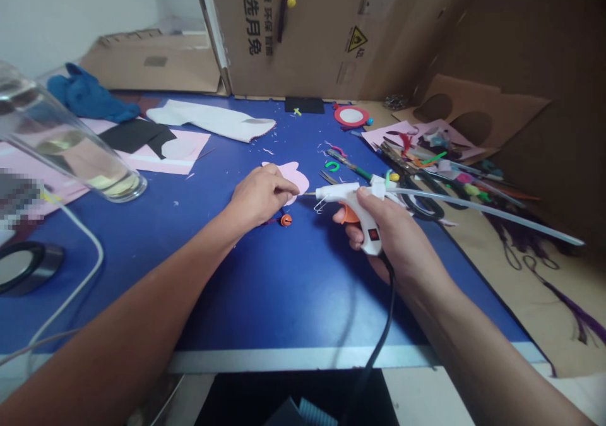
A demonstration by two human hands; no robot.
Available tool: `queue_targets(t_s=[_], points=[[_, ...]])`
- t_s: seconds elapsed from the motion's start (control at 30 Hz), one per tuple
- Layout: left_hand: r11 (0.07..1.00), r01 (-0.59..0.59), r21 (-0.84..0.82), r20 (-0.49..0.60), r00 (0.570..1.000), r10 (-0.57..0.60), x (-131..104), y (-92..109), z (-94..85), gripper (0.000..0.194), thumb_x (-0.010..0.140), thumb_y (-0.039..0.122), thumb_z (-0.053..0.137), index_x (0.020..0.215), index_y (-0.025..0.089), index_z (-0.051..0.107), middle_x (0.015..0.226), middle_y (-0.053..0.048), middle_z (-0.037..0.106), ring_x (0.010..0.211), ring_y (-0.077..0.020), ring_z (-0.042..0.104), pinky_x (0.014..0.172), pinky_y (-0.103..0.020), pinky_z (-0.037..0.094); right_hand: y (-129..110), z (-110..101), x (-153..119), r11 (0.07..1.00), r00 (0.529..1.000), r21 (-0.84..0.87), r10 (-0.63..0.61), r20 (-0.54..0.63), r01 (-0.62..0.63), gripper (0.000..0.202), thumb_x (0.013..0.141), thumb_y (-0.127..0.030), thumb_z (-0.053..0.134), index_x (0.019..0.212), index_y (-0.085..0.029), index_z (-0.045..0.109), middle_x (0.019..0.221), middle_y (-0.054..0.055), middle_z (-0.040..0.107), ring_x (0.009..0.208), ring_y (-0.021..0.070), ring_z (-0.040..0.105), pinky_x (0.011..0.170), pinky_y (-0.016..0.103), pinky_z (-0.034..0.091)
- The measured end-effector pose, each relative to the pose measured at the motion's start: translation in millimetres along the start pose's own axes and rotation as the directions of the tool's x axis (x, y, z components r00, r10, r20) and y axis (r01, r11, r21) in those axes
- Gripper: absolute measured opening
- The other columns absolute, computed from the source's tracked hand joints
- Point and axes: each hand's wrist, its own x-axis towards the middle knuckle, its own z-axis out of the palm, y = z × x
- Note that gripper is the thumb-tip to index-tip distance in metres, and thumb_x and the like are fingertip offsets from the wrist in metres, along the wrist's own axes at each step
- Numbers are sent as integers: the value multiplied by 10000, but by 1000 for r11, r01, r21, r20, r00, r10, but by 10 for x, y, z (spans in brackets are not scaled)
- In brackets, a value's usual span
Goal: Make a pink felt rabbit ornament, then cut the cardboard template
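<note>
A pink flower-shaped cutout (296,178) is pinched in my left hand (259,197), low over the blue table. An orange bell (286,220) hangs or lies just below those fingers, beside a dark cord. My right hand (391,227) is wrapped round a white glue gun (338,191) with an orange trigger. Its nozzle points left and ends at the cutout's right edge, close to my left fingertips; whether it touches is too small to tell. A long clear glue stick (497,206) sticks out of the gun's back, and a black cable hangs from the handle.
A clear container (71,139) of liquid and a tape roll (28,267) are at the left. Behind lie a white cloth piece (213,118) and a blue cloth (89,94). Scissors (416,180), a green ring (332,166) and craft scraps crowd the right. Cardboard (322,41) stands behind.
</note>
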Motion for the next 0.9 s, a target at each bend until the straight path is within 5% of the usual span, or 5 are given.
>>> queue_targets(t_s=[0.9], points=[[1000, 11, -4, -14, 1000, -11, -15, 15, 8, 241, 932, 269, 749, 1100, 331, 909, 1081, -52, 726, 1062, -242, 677, 1010, -389, 555, 11, 4, -7, 1000, 1000, -5, -10, 6, 10, 476, 954, -670, 734, 865, -204, 779, 627, 24, 637, 517, 147, 492, 478, 298, 349]])
